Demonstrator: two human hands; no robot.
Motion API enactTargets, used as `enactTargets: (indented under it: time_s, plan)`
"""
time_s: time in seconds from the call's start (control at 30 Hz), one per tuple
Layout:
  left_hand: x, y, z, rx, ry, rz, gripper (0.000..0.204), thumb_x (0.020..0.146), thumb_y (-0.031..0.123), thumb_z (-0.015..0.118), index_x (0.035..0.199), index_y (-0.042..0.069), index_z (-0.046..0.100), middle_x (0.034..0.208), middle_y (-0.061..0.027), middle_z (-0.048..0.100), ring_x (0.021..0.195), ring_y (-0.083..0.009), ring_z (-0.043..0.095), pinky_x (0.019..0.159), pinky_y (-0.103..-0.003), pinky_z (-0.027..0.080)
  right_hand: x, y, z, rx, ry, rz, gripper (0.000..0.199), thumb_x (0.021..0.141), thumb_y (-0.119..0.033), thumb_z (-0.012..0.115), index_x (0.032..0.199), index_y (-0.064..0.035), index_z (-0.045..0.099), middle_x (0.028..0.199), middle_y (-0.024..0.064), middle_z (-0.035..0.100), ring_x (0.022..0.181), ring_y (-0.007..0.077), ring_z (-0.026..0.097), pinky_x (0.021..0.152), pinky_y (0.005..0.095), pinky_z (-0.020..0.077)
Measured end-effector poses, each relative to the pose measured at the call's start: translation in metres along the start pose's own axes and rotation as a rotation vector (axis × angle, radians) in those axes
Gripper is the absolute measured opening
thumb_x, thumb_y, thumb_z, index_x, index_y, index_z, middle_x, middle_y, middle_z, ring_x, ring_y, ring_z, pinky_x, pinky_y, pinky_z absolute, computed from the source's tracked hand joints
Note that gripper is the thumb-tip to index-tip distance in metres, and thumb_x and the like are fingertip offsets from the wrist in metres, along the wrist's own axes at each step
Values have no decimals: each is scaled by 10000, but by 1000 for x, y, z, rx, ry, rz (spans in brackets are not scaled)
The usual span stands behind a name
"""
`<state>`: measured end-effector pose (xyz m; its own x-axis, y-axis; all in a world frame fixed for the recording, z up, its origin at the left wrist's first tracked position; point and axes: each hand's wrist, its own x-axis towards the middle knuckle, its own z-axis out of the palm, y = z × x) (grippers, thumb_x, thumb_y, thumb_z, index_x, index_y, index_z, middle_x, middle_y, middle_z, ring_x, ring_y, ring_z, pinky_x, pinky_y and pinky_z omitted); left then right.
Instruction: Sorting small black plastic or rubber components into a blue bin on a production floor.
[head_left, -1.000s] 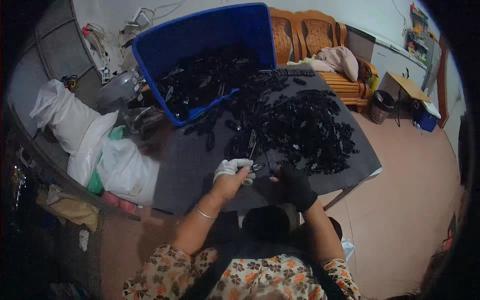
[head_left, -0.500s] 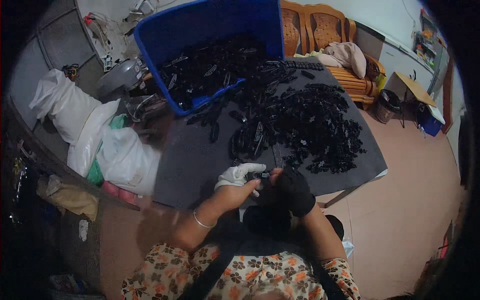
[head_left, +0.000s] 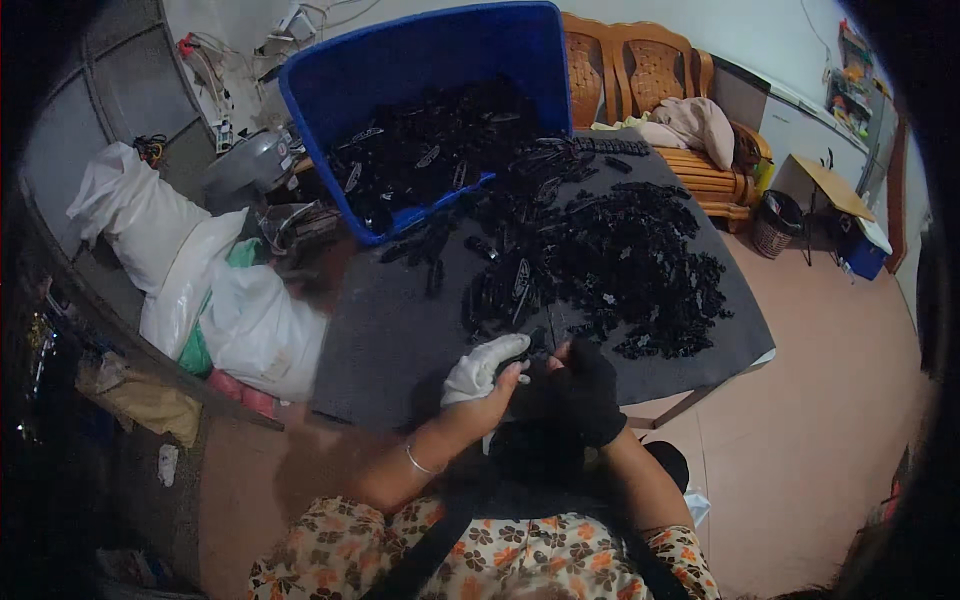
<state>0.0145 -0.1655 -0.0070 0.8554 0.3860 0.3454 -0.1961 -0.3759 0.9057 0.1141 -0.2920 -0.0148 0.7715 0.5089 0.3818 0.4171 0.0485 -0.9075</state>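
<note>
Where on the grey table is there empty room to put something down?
The bare grey table patch lies between the blue bin, the white bags and the left hand. The right side is crowded with the pile of black parts.

Both hands meet close before the body.
Left hand (head_left: pixel 487 368) in white glove, right hand (head_left: pixel 585 385) in black glove, fingers curled inward.
</note>
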Motion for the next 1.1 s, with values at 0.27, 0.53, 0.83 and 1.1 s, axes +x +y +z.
enactTargets:
  time_s: [0.27,0.53,0.83,1.1]
  plan:
    - [-1,9,5,442,-34,261,300,779,38,590,1070,-31,598,1119,-253,570,1032,-364,569,910,-391,437,-7,5,8,475,-198,400,72,860,-107,548,816,-61,515,665,-2,509,653,74,506,573,244,422]
    - [-13,4,-10,128,-71,-68,246,853,54,576,1081,-38,585,1032,-153,614,822,-177,630,693,-263,517,-3,21,6,110,-124,-76,196,803,-206,639,845,-28,566,739,75,571,667,211,574,620,315,453]
    - [-17,9,-18,31,-279,-264,269,880,117,572,1114,-16,571,979,-110,620,804,-139,606,708,-275,507,-1,0,-28,-146,-545,-45,323,759,-283,676,902,1,620,809,185,610,757,331,613,676,389,474]
    - [64,13,-7,1010,-187,140,454,695,335,718,1038,72,579,952,-166,603,850,-339,596,737,-418,492,14,-5,-41,-689,-413,-17,226,789,-243,624,922,-61,643,875,163,627,837,340,600,710,403,472]
